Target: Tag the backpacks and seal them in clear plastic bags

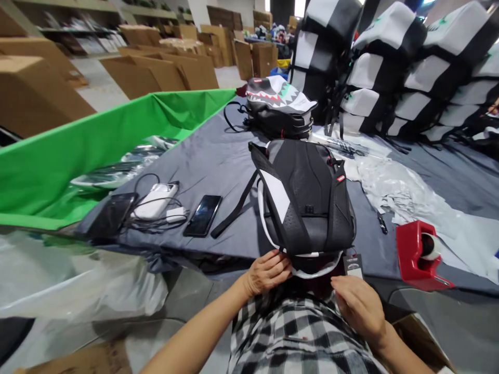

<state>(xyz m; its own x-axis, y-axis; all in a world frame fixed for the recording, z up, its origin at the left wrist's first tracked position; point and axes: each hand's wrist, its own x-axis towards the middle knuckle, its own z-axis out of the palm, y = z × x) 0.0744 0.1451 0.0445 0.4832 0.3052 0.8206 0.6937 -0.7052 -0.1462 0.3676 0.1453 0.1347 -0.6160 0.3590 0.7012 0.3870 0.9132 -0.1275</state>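
Black backpack (298, 179): lies right in front of me on the grey-covered counter (222, 156), straps facing up, its lower end at the near edge.
Left fingers (277, 264): bent together, touching the backpack's lower left edge; I cannot tell whether they pinch it.
Right fingers (345, 291): bent, just below the hang tag (354, 266) at the backpack's lower right; whether they grip anything I cannot tell.
Phone (203, 215): flat to my left, beside the backpack's loose strap end.
White device (156, 201): farther left, among tangled dark cables.
Red tape dispenser (405, 254): to my right, near the counter's front edge.
Clear plastic wrapping (397, 182): crumpled beyond the dispenser.
Shark-print backpack (278, 96): just past mine, lying with its toothy side up.
Stacked bags (366, 104): white and black, piled at the far right.
Green sheet (117, 130): along the counter's left side.
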